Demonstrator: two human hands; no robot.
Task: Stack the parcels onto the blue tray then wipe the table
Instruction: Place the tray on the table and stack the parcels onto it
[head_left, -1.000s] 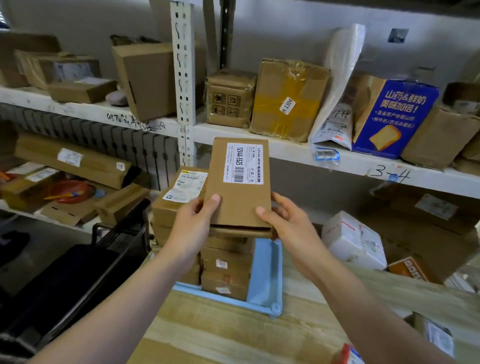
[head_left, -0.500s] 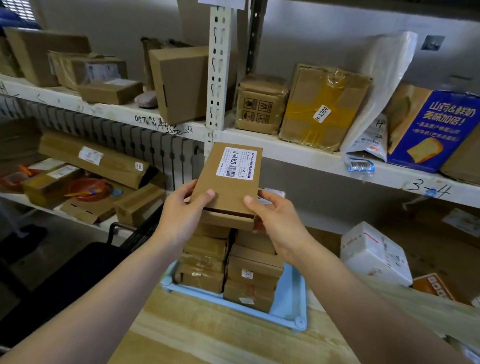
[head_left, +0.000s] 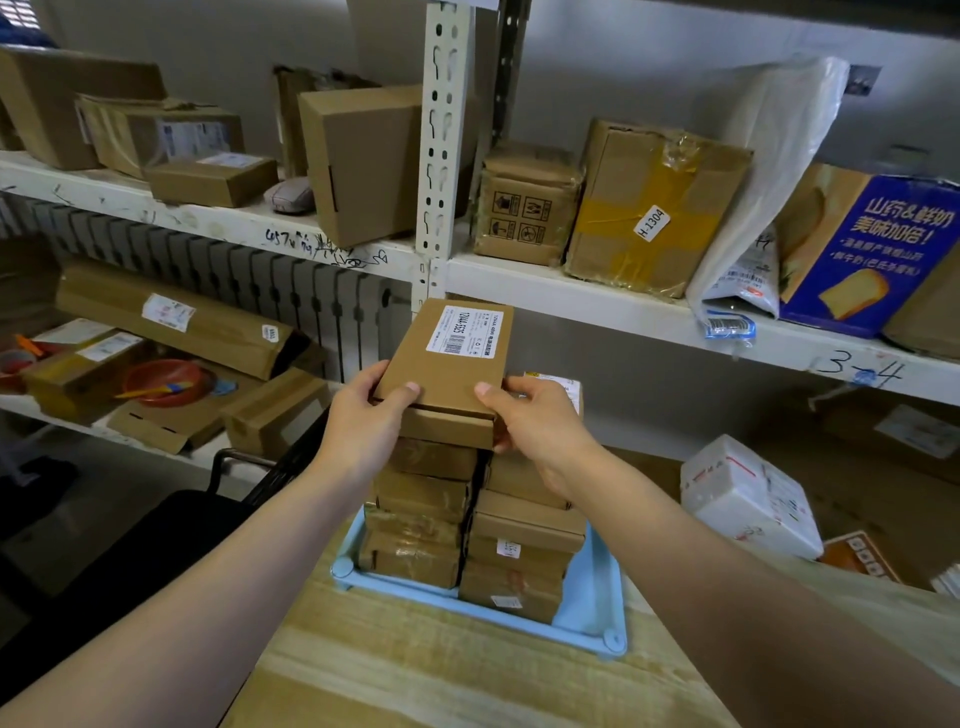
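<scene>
Parcels (head_left: 522, 551) of brown cardboard stood in two columns side by side on the blue tray (head_left: 592, 618), directly beneath the grip. Both hands held one flat labelled parcel (head_left: 447, 358) by its near end: the left hand (head_left: 363, 423) gripped its left corner, thumb on top and fingers round the side edge, and the right hand (head_left: 540, 434) gripped its right corner the same way. That parcel was tilted, far end raised, with its near end at the top of the left column; whether it touched the column could not be told. Its white barcode label faced up, just beyond the thumbs. The tray rested on a wooden table (head_left: 415, 670), below the grip and nearer the person. Behind and above the grip ran a white shelf (head_left: 597, 306) loaded with cartons. Lower and to the right of the grip lay a white wrapped package (head_left: 748, 501), and well off to its left sat a red bowl (head_left: 166, 382).
</scene>
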